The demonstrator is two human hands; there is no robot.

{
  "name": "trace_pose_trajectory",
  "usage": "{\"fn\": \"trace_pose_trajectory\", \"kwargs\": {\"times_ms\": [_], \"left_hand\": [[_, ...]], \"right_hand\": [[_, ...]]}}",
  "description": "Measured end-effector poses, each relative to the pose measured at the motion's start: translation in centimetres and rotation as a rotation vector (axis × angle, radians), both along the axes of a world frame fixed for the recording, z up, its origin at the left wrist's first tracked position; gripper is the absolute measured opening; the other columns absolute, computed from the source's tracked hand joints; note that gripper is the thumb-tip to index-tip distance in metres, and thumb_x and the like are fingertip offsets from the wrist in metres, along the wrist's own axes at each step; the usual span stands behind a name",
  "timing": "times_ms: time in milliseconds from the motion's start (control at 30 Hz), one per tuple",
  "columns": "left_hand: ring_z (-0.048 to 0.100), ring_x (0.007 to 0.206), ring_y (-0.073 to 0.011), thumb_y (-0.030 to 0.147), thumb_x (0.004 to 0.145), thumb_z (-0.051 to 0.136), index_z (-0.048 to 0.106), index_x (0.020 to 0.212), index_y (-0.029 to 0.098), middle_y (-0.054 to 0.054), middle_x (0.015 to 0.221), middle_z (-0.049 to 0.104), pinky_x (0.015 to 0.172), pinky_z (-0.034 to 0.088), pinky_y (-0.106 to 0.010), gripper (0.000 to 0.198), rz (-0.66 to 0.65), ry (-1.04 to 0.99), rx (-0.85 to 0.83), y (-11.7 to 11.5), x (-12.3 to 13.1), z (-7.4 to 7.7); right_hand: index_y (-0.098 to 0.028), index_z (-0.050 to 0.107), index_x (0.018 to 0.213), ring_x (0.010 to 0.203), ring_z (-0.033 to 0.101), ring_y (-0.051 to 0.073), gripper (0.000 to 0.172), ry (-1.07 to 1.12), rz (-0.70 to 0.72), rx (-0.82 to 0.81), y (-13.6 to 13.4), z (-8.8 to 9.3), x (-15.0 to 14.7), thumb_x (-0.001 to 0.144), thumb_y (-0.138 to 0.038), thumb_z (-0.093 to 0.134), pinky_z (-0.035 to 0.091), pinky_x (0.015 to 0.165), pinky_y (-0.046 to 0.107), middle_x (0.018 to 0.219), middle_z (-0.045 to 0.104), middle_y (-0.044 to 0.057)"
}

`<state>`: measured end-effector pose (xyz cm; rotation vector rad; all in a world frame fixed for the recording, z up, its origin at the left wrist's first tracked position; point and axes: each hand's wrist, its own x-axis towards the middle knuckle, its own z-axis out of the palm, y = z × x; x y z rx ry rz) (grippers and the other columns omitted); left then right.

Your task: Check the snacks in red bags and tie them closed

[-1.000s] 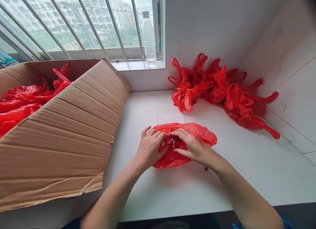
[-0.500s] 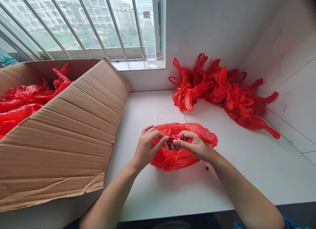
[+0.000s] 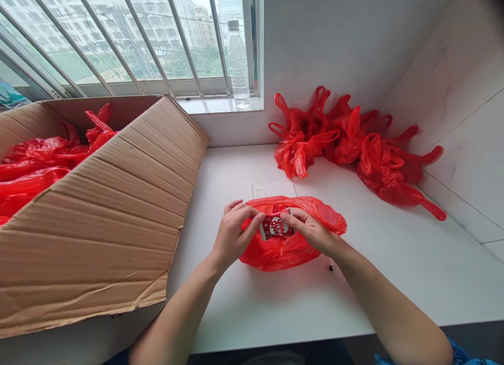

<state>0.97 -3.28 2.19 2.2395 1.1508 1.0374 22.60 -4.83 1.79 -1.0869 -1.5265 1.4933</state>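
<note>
In the head view, a small red and white printed packet [image 3: 276,227] is pinched between my two hands, its face turned up towards me. My left hand [image 3: 239,227] grips its left edge with thumb and fingertips. At the upper right corner, my right hand [image 3: 309,227] has its thumb on the printed face and its fingers partly hidden behind. Beneath and around both hands lies a red plastic bag [image 3: 283,257] with its mouth spread wide. What else is in the bag is mostly hidden.
Several knotted red plastic bags [image 3: 346,139] lie by the back wall. At left stands a cardboard box [image 3: 118,207] with red bags inside. A clear bottle [image 3: 238,68] stands on the windowsill. A paper sheet [image 3: 271,189] lies behind the open bag, and a dark-tipped pen-like stick [image 3: 331,267] pokes out at its right.
The packet's crumpled face has been flattened and tilted up, so more of its white print shows. My right thumb has moved up towards its upper edge. The bag has hardly shifted.
</note>
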Motion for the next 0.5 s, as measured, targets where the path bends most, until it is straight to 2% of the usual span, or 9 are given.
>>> {"fn": "trace_pose_trajectory", "kwargs": {"times_ms": [100,233,367,433,500], "left_hand": [[0.055,0.067,-0.0108,0.034,0.1,0.05,0.058,0.076,0.021,0.005,0.072,0.066,0.113,0.035,-0.04,0.028,0.051,0.004,0.038,0.08,-0.07,-0.1],[0.059,0.07,-0.0125,0.036,0.098,0.054,0.064,0.081,0.023,0.004,0.076,0.071,0.112,0.035,-0.041,0.023,0.052,0.018,0.069,0.11,-0.04,-0.17],[0.063,0.077,-0.0143,0.037,0.098,0.054,0.066,0.098,0.024,0.003,0.081,0.072,0.112,0.035,-0.042,0.017,0.02,-0.021,0.071,0.01,0.04,-0.21],[0.065,0.086,-0.0171,0.041,0.095,0.057,0.063,0.109,0.024,0.0,0.09,0.073,0.113,0.035,-0.044,0.023,0.007,-0.038,0.047,-0.07,0.13,-0.26],[0.065,0.091,-0.0193,0.043,0.092,0.062,0.062,0.107,0.023,-0.002,0.095,0.073,0.109,0.038,-0.044,0.025,0.004,-0.031,0.02,-0.16,0.25,-0.31]], "right_hand": [[-0.022,0.064,0.094,0.085,0.062,0.017,0.031,0.05,0.078,-0.001,0.04,-0.08,0.21,0.089,-0.053,0.064,0.052,0.08,0.032,0.09,0.066,0.0],[-0.024,0.062,0.106,0.086,0.063,0.016,0.03,-0.024,0.101,0.043,-0.23,0.06,0.25,0.084,-0.042,0.073,0.052,0.08,0.033,0.099,0.066,0.001],[-0.024,0.06,0.099,0.081,0.065,0.017,0.032,0.026,0.035,-0.051,-0.37,-0.15,-0.02,0.081,-0.045,0.076,0.052,0.077,0.034,0.089,0.068,-0.001],[-0.024,0.057,0.094,0.083,0.067,0.018,0.036,0.106,-0.043,-0.117,-0.38,-0.21,-0.2,0.077,-0.047,0.079,0.053,0.08,0.035,0.088,0.069,-0.002],[-0.024,0.057,0.094,0.086,0.069,0.019,0.038,0.148,-0.093,-0.151,-0.38,-0.11,-0.38,0.076,-0.048,0.08,0.054,0.084,0.036,0.09,0.07,-0.002]]}}
